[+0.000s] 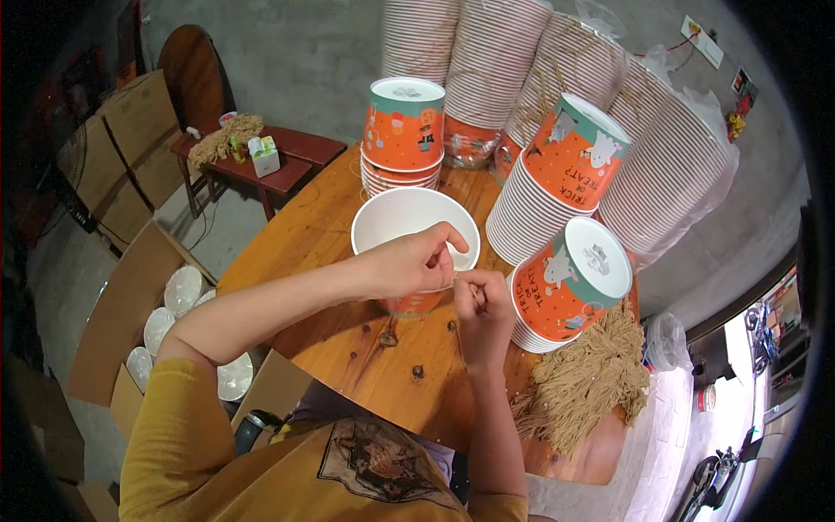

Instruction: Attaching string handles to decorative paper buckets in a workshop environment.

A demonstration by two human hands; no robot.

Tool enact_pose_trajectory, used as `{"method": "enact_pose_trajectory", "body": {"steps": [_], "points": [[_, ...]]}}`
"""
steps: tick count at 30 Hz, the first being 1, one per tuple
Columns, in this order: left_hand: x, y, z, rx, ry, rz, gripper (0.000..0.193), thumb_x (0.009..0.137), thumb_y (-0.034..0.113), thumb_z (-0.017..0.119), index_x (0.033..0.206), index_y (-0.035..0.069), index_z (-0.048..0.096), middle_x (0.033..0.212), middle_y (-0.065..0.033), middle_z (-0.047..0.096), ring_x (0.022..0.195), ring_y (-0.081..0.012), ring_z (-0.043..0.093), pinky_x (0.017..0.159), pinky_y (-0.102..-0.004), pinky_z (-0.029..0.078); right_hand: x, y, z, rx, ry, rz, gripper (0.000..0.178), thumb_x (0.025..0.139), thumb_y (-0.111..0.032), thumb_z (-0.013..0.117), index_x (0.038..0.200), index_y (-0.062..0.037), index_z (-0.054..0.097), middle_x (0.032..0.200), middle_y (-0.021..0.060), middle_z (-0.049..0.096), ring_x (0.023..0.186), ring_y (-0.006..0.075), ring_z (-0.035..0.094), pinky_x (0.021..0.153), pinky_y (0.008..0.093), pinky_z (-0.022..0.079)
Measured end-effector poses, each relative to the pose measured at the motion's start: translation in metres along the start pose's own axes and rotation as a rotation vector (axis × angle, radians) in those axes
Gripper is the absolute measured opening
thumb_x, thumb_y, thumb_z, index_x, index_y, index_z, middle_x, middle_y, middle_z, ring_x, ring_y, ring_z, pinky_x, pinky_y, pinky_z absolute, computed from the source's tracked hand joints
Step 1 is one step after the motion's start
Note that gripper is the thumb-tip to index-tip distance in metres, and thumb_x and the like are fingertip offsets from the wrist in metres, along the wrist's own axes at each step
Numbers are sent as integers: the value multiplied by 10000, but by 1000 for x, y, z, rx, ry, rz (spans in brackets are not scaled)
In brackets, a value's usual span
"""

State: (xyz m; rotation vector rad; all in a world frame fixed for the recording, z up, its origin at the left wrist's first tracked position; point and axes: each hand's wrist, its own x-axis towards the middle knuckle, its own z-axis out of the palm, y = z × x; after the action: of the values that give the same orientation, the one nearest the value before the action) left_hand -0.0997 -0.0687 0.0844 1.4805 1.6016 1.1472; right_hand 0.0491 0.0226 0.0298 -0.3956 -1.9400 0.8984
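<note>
A paper bucket (409, 209), white inside and orange outside, stands upright on the wooden table in front of me. My left hand (416, 259) reaches across its near rim, fingers curled in a pinch. Close beside it, at the bucket's right near side, my right hand (483, 304) is also closed, thumb against fingers. A thin line seems to show between the two hands, too fine to make out. Just right of my right hand lies an upside-down stack of printed orange and green buckets (570, 278), and beyond it a bundle of tan cord (587, 378).
More upside-down buckets (404, 126) and a taller stack (557, 170) stand at the back of the table (348, 335). Tall plastic-wrapped stacks (661, 148) rise behind. An open carton (113, 322) with white-lined buckets sits at left, near a red bench (291, 174).
</note>
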Motion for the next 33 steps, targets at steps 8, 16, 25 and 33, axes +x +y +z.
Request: {"method": "enact_pose_trajectory", "body": {"steps": [8,16,25,33], "points": [[-4,4,3,136,29,-70,201,938,106,510,1115,12,496,845,-88,563,795,-196,569,747,-316,464,-3,3,-1,186,-10,184,87,836,8,653,887,-27,592,771,37,507,625,93,450,561,233,380],[-8,2,0,446,89,104,112,912,109,523,962,17,563,962,-146,563,908,-298,568,809,-370,455,-4,3,0,111,-21,98,88,831,10,655,878,-23,588,763,45,509,619,95,456,555,235,387],[-9,-1,-5,299,69,-16,179,880,127,480,893,-32,562,907,-161,582,683,-251,622,647,-370,502,-6,3,-1,213,-65,157,75,837,14,642,875,-21,587,778,38,522,611,84,441,564,224,394],[-12,2,-5,288,76,9,188,877,139,486,899,-31,564,918,-168,592,730,-258,614,681,-374,495,-6,-8,-7,249,-161,219,162,844,-44,666,981,-70,585,762,9,525,578,92,440,544,235,404]]}}
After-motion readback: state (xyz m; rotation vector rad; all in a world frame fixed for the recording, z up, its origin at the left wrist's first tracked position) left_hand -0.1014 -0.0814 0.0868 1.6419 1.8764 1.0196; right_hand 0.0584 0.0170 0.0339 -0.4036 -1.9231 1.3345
